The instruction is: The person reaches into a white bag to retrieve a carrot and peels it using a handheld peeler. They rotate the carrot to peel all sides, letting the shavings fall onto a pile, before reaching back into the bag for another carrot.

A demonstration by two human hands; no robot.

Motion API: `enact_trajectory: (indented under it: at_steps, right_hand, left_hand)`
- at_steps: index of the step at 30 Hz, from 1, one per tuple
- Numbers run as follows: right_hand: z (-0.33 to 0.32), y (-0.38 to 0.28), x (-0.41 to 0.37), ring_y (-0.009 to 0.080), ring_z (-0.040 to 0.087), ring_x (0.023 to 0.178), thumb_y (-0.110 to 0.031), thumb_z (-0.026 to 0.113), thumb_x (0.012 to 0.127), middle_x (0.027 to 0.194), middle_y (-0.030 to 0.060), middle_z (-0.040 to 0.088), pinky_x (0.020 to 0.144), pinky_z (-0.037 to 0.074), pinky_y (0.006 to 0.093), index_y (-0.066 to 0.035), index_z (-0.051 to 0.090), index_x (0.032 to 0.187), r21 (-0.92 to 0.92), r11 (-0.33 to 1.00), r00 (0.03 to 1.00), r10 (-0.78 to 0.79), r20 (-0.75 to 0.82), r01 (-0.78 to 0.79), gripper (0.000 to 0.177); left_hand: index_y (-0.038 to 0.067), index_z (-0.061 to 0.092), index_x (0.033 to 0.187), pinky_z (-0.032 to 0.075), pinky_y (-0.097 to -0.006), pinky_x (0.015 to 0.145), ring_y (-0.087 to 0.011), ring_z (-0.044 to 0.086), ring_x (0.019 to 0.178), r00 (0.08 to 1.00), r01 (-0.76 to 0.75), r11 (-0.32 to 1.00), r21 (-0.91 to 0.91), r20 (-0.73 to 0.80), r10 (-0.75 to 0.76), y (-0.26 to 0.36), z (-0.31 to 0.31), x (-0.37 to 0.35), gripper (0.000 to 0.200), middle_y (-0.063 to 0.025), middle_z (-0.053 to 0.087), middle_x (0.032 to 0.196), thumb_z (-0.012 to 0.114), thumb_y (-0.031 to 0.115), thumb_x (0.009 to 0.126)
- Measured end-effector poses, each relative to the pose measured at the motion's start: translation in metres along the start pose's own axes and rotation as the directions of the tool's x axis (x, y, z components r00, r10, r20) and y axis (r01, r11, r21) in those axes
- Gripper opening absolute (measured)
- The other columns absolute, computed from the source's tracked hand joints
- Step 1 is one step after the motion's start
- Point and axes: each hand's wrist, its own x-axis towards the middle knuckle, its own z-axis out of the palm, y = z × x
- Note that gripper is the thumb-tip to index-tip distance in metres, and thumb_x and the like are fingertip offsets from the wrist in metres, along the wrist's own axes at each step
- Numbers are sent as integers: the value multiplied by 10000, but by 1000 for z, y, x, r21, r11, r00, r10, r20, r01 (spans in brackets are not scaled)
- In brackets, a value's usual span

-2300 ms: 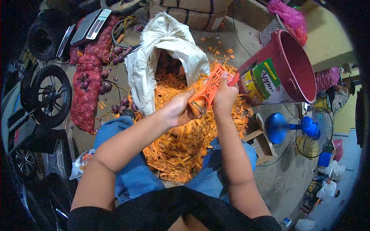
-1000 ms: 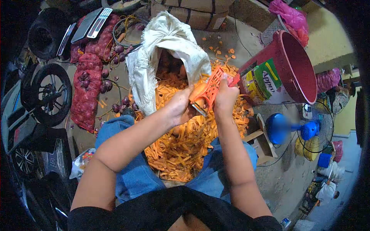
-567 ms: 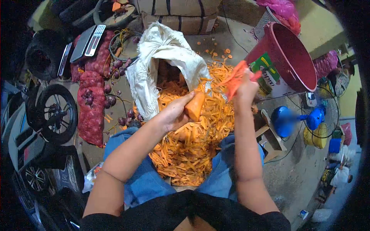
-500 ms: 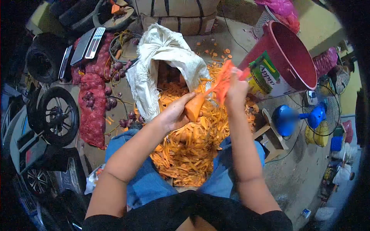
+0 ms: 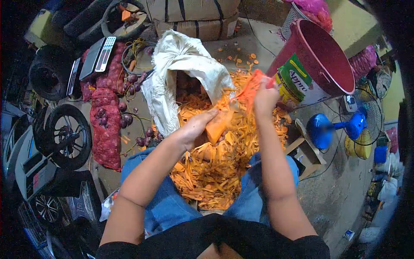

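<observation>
My left hand (image 5: 197,129) grips a thick orange carrot (image 5: 216,130), thumb on top and fingers underneath. To its right, my right hand (image 5: 266,100) is closed on the red handle of what looks like a peeler (image 5: 252,90), whose orange-red front part is smeared by motion. The tool is above and right of the carrot, apart from it. A deep heap of orange peelings (image 5: 207,177) lies below both hands, between my knees. Just beyond it, a white woven sack (image 5: 192,62) lies with its mouth toward me; brownish-orange pieces show inside.
A large dark-red bucket (image 5: 297,52) leans at the right, near a blue fan (image 5: 320,129) and an open cardboard box (image 5: 308,157). Red net bags of onions (image 5: 105,138), a scale (image 5: 92,58) and a wheel (image 5: 67,136) are on the left. Strapped bales (image 5: 194,28) stand behind.
The carrot is tilted slightly differently in my left hand. My right hand has shifted a little, still holding the red tool. The whole view has moved slightly.
</observation>
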Motion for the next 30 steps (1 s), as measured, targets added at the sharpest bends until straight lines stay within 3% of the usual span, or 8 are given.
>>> enact_trajectory:
  at_steps: [2, 7, 9, 16, 18, 21, 23, 30]
  right_hand:
    - [-13, -7, 11, 83, 394, 539, -207, 465, 783, 568, -10, 429, 498, 335, 241, -3, 487, 668, -19, 911, 911, 412, -11, -412, 235]
    - [9, -35, -31, 71, 367, 511, -218, 470, 787, 530, -23, 394, 466, 311, 236, -14, 473, 660, 20, 945, 939, 320, 125, -325, 240]
    - [15, -39, -44, 109, 420, 515, -212, 467, 789, 563, 42, 473, 479, 352, 275, 18, 500, 719, 48, 999, 975, 13, 220, -24, 243]
    - [-2, 17, 12, 118, 440, 493, -192, 458, 793, 548, 57, 487, 471, 365, 276, 36, 485, 738, -89, 976, 976, 191, -107, -201, 236]
    - [-1, 7, 9, 129, 442, 480, -190, 459, 792, 539, 64, 482, 467, 366, 278, 42, 479, 722, 61, 985, 984, 167, -67, -164, 243]
    - [5, -24, -18, 149, 458, 483, -180, 464, 787, 532, 57, 480, 467, 370, 276, 39, 470, 709, 260, 916, 952, 282, 124, -305, 233]
    - [12, -29, -33, 146, 465, 517, -179, 468, 785, 558, 51, 483, 490, 375, 271, 23, 470, 711, 34, 999, 975, -36, 221, 29, 216]
    - [4, -6, -1, 128, 430, 513, -187, 472, 780, 585, 41, 493, 493, 360, 275, 18, 475, 707, -30, 999, 999, 12, -50, -14, 217]
  left_hand:
    - [51, 442, 984, 456, -264, 552, -142, 522, 666, 1000, 1, 996, -88, -18, -2, -1, 2, 1, 338, -58, 521, 794, 299, 324, 843]
    - [59, 446, 976, 453, -287, 513, -131, 515, 668, 999, 34, 993, -112, 21, -32, 0, -6, 6, 347, -42, 515, 778, 287, 337, 843]
    - [63, 448, 964, 446, -296, 493, -125, 510, 682, 998, -70, 993, -90, -8, 69, -3, -9, 13, 353, -33, 513, 786, 283, 349, 842]
    - [75, 448, 966, 449, -303, 498, -132, 510, 689, 1000, -28, 999, 35, -4, 28, 1, -2, 1, 357, -30, 511, 823, 282, 365, 840]
    - [96, 433, 1070, 444, -303, 693, -141, 505, 878, 996, 33, 996, -83, 84, -27, -1, -9, 3, 365, -39, 521, 954, 320, 349, 832]
    - [77, 447, 987, 462, -295, 548, -134, 524, 738, 1000, 23, 997, -76, 18, -21, 5, -1, 0, 374, -30, 521, 859, 278, 375, 838]
    - [72, 446, 1019, 445, -297, 645, -149, 517, 814, 999, 20, 999, -48, -25, -21, 6, 0, 1, 366, -51, 516, 926, 299, 353, 837]
    - [37, 447, 995, 426, -281, 643, -161, 522, 730, 998, -2, 982, 187, 54, -9, -2, 3, -5, 391, -78, 518, 850, 286, 358, 839]
